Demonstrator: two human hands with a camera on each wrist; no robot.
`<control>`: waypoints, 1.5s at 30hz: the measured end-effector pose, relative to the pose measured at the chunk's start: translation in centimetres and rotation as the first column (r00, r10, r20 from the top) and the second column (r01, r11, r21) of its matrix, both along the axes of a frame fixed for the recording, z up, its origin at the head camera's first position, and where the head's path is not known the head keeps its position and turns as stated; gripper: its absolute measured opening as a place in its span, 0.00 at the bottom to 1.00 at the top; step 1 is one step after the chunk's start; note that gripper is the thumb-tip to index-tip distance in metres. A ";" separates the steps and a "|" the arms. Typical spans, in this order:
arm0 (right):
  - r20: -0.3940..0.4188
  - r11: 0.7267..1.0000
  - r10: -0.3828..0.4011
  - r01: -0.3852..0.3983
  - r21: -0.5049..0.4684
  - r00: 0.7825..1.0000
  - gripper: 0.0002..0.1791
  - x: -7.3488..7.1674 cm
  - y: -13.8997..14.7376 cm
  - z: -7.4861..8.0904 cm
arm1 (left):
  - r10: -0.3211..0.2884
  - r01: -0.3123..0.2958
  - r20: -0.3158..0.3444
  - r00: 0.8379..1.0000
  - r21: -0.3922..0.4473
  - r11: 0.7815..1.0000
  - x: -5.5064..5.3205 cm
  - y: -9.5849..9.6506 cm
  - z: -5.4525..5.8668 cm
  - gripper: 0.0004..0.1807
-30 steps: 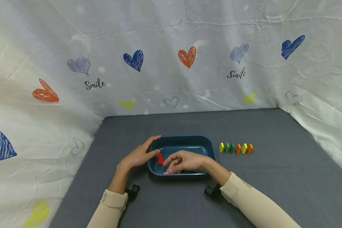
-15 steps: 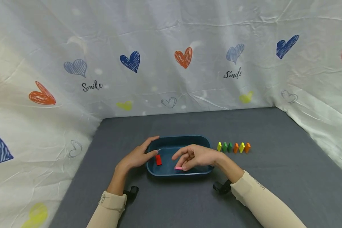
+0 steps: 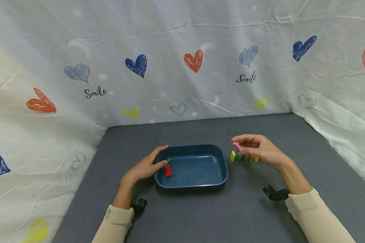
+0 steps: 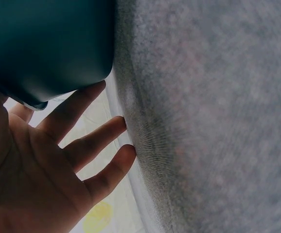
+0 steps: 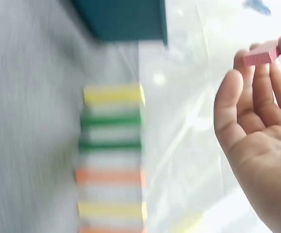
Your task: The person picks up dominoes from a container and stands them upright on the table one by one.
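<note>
My right hand (image 3: 263, 148) pinches a pink domino block (image 3: 237, 146) between thumb and fingertips, held up over a row of standing dominoes. That row has a yellow domino (image 3: 233, 156) at its left end, then green, orange and yellow ones, partly hidden by the hand. In the right wrist view the pink domino (image 5: 262, 54) is tilted above the blurred row. My left hand (image 3: 145, 166) rests at the left end of a dark blue tray (image 3: 191, 186), thumb over the rim and fingers spread along its outside. A red domino (image 3: 168, 170) lies in the tray near that thumb.
A grey cloth (image 3: 188, 216) covers the table. White curtains (image 3: 158, 37) printed with hearts hang behind and at both sides. A black wrist camera (image 3: 275, 194) sits on the right forearm, another (image 3: 139, 206) on the left.
My right hand has lifted the pink domino out of the tray and carried it right, over the dominoes. The left hand stays at the tray's left end; the red domino stays inside.
</note>
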State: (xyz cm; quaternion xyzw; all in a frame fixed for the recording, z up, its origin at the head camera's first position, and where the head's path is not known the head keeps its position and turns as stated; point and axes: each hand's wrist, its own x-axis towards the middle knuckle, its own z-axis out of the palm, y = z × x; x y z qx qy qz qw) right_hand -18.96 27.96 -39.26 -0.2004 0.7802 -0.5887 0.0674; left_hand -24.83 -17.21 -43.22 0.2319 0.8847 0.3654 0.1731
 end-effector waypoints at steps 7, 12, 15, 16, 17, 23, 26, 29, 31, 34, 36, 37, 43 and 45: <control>-0.068 0.970 -0.241 0.239 -0.038 0.968 0.17 1.1 5.0 -1.2 | -0.005 0.005 0.000 1.000 -0.003 1.000 -0.1 -0.1 -0.2 0.36; -0.067 0.944 -0.318 0.310 -0.109 0.946 0.17 1.3 7.7 -3.0 | -0.013 0.013 0.002 1.000 0.001 1.000 -0.1 -0.1 -0.2 0.37; -0.054 0.936 -0.348 0.345 -0.066 0.936 0.17 1.4 8.9 -3.9 | -0.016 0.015 0.007 1.000 0.012 1.000 -0.2 -0.2 -0.1 0.37; -0.050 0.934 -0.358 0.357 -0.030 0.932 0.18 1.4 9.2 -4.2 | -0.017 0.017 0.007 1.000 0.015 1.000 -0.2 -0.2 0.0 0.37; -0.044 0.930 -0.366 0.367 0.008 0.929 0.18 1.5 9.6 -4.4 | -0.018 0.018 0.005 1.000 0.016 1.000 -0.2 -0.2 0.0 0.36; -0.019 0.907 -0.366 0.361 0.218 0.931 0.20 1.8 10.7 -5.6 | -0.025 0.025 -0.003 1.000 0.011 1.000 -0.2 -0.2 0.0 0.36; -0.010 0.906 -0.351 0.342 0.250 0.936 0.19 1.8 10.6 -5.9 | -0.023 0.023 0.007 1.000 0.009 1.000 -0.2 -0.2 0.0 0.37; -0.002 0.904 -0.339 0.327 0.275 0.941 0.18 1.7 10.4 -6.0 | -0.019 0.019 0.009 1.000 0.011 1.000 -0.1 -0.1 0.0 0.37; 0.007 0.901 -0.338 0.321 0.292 0.941 0.18 1.6 10.3 -5.9 | -0.011 0.011 0.011 1.000 0.016 1.000 -0.2 -0.1 -0.1 0.37; 0.020 0.896 -0.336 0.313 0.315 0.942 0.18 1.5 10.2 -5.9 | -0.013 0.013 0.007 1.000 0.019 1.000 -0.2 -0.1 -0.1 0.37; 0.021 0.893 -0.333 0.308 0.328 0.943 0.18 1.4 10.2 -5.9 | -0.009 0.008 0.011 1.000 0.019 1.000 -0.2 -0.2 -0.1 0.37; 0.022 0.893 -0.330 0.305 0.331 0.944 0.18 1.4 10.2 -5.9 | -0.010 0.010 0.010 1.000 0.018 1.000 -0.2 -0.2 -0.1 0.37; 0.025 0.889 -0.323 0.295 0.351 0.946 0.19 1.4 10.1 -5.8 | -0.013 0.013 0.005 1.000 0.013 1.000 -0.1 -0.2 -0.1 0.37; 0.018 0.877 -0.333 0.303 0.372 0.943 0.22 1.6 10.1 -5.7 | -0.012 0.012 0.007 1.000 0.009 1.000 -0.1 -0.1 0.0 0.37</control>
